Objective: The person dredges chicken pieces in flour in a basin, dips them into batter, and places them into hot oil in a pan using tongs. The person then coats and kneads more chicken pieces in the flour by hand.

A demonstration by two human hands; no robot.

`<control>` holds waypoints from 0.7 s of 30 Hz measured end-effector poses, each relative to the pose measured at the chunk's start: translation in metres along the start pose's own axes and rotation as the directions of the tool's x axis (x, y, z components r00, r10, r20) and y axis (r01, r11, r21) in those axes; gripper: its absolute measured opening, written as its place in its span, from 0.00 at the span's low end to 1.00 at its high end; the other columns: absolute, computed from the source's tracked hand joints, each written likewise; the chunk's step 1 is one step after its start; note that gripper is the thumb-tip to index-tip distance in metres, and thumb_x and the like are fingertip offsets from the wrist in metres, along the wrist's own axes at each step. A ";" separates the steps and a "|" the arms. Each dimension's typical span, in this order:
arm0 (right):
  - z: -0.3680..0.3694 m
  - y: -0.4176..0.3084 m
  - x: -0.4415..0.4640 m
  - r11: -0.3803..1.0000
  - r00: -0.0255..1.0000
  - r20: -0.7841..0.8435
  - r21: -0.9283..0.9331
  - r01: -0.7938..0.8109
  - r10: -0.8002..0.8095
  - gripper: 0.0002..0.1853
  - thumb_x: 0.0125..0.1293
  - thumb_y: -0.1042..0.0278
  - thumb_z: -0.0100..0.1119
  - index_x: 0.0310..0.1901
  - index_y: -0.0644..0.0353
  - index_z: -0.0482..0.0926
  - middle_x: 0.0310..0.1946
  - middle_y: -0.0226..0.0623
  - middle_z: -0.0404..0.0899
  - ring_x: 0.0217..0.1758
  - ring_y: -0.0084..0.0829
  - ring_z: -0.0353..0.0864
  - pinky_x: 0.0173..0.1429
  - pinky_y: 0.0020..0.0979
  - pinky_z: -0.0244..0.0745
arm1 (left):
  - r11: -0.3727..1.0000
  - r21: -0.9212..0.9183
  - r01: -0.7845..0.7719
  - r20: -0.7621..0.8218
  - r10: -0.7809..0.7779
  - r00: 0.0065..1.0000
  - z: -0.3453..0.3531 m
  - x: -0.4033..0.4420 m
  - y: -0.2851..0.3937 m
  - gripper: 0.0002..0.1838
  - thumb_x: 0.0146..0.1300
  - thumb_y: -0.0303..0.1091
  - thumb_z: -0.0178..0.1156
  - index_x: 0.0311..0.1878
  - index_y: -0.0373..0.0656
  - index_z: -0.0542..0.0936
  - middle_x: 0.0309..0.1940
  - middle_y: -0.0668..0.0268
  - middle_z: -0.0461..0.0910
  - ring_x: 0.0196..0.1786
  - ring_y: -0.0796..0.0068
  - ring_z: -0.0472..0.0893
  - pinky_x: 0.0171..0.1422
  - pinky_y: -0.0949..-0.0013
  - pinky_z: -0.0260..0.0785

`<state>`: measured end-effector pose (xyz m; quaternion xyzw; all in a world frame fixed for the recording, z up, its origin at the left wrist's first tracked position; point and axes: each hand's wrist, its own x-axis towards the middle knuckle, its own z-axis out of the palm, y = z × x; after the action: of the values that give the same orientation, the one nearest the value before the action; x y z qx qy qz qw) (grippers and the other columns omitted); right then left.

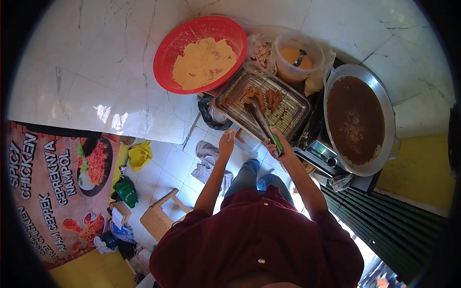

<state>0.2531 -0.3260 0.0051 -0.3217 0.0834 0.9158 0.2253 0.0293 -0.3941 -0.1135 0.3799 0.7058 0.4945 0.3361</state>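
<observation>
My right hand (281, 145) is wrapped around the green-handled end of a pair of metal tongs (261, 120). The jaws of the tongs rest over brown fried pieces (274, 99), which look like fried chicken, on a wire rack (288, 114) set in a metal tray. In front of the tray is my left hand (225, 143), its fingers pinched together. A small pale bit shows at its fingertips, too small to name.
A red basin (161, 67) of floury mix stands at the back left. Behind the tray are a plastic bag of raw pieces (261, 54) and a clear tub (311, 43) of orange liquid. A large pan (389, 110) of dark oil sits on the stove at right. A stool (158, 218) stands lower left.
</observation>
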 end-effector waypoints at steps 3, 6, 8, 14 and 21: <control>0.006 0.003 -0.017 0.996 1.000 -0.022 0.095 0.002 0.001 0.19 0.59 0.55 0.58 0.45 0.54 0.63 0.25 0.33 0.67 0.14 0.15 0.63 0.14 0.14 0.63 | 0.998 0.016 0.060 0.034 -0.060 0.998 -0.003 0.003 0.034 0.18 0.65 0.35 0.47 0.51 0.31 0.73 0.43 0.58 0.78 0.46 0.72 0.78 0.52 0.73 0.67; 0.006 0.006 -0.035 0.986 0.999 0.006 0.158 -0.054 0.054 0.17 0.58 0.57 0.59 0.41 0.53 0.64 0.26 0.35 0.66 0.16 0.19 0.65 0.14 0.17 0.63 | 0.990 -0.066 0.123 0.122 -0.114 0.986 0.000 0.014 0.035 0.19 0.66 0.36 0.46 0.52 0.31 0.72 0.40 0.59 0.79 0.43 0.74 0.77 0.50 0.73 0.67; 0.005 0.010 -0.037 0.980 0.998 0.026 0.185 -0.067 0.064 0.17 0.58 0.57 0.60 0.41 0.53 0.64 0.26 0.35 0.66 0.16 0.19 0.65 0.15 0.17 0.63 | 0.984 -0.105 0.143 0.141 -0.128 0.982 0.004 0.018 0.042 0.18 0.66 0.35 0.46 0.51 0.31 0.73 0.38 0.61 0.78 0.40 0.75 0.77 0.49 0.73 0.67; 0.018 0.012 -0.035 0.955 0.998 0.054 0.296 -0.034 0.019 0.17 0.59 0.57 0.59 0.42 0.53 0.64 0.26 0.34 0.65 0.17 0.19 0.64 0.16 0.16 0.62 | 0.971 -0.145 0.191 0.218 -0.157 0.963 0.012 0.030 0.020 0.17 0.66 0.34 0.45 0.50 0.31 0.73 0.38 0.63 0.77 0.40 0.76 0.76 0.48 0.73 0.68; 0.036 0.025 -0.069 0.965 0.998 0.047 0.261 0.030 -0.043 0.16 0.62 0.56 0.54 0.46 0.53 0.65 0.27 0.32 0.65 0.17 0.16 0.63 0.16 0.15 0.61 | 0.994 -0.032 0.101 0.169 -0.095 0.981 0.009 0.025 0.012 0.18 0.65 0.34 0.47 0.52 0.30 0.71 0.42 0.60 0.76 0.44 0.74 0.76 0.50 0.73 0.68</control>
<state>0.2693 -0.3625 0.0771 -0.2671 0.1911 0.9007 0.2844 0.0271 -0.3656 -0.1069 0.3781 0.6828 0.4578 0.4257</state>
